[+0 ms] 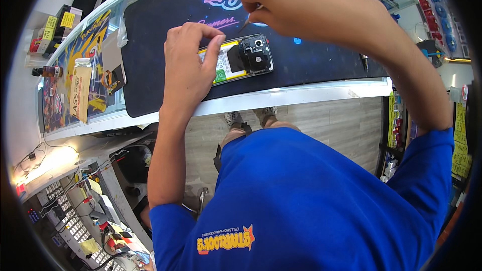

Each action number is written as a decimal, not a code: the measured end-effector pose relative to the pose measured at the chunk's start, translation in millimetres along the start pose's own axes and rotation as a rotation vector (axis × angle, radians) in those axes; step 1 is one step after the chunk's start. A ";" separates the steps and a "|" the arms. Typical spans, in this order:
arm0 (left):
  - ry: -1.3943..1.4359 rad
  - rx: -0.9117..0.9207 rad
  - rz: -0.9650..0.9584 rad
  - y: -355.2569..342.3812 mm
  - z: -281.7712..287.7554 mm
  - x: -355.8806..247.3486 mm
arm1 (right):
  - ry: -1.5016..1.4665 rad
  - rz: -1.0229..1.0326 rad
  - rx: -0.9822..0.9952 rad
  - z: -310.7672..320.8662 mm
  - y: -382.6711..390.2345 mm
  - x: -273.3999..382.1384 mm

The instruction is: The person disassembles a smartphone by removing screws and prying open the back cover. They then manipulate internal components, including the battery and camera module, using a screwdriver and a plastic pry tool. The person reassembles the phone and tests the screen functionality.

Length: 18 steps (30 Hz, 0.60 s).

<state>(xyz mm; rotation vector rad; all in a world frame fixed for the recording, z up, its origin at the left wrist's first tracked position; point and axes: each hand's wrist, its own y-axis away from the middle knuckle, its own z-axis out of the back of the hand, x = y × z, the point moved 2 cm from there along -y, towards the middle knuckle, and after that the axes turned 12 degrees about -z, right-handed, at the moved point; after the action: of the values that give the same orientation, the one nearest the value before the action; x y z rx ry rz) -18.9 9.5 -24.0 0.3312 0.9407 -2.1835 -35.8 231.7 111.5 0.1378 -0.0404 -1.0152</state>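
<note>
A smartphone (258, 54) with its back cover off lies on a dark mat (321, 57). Its camera block is at the right end, and a yellow-edged battery (225, 65) shows beside it. My left hand (190, 57) is over the phone's left end, thumb and forefinger brought together above the battery's far edge. Whether anything is between those fingertips cannot be made out. Beyond the phone, my right hand (268, 2) is closed on a thin pointed tool (244, 25), its tip slanting down toward the phone's far side without visible contact.
A pen-like tool (364, 62) lies at the mat's right. Left of the mat are a grey flat panel (113, 60), a tan packet (81, 90), a colourful printed sheet (95, 37) and a small dark bottle (47, 72). The counter's white front edge (301, 94) runs nearest me.
</note>
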 end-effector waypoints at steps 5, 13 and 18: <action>0.005 0.093 0.061 -1.7 5.3 -1.0 | -0.187 -0.144 -0.208 -40.8 18.4 -18.8; -0.062 0.157 -0.085 -0.3 -7.9 -15.6 | -0.286 -0.157 -0.199 -58.0 28.6 -14.6; -0.046 0.167 -0.003 1.7 -10.7 -17.0 | -0.265 -0.117 -0.231 -62.3 27.1 -9.7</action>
<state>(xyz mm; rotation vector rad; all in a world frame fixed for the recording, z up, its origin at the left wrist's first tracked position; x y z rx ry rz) -6.3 25.2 -24.2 0.3567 0.7362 -2.2682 -12.0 260.0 53.7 -0.2077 -0.1569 -1.1425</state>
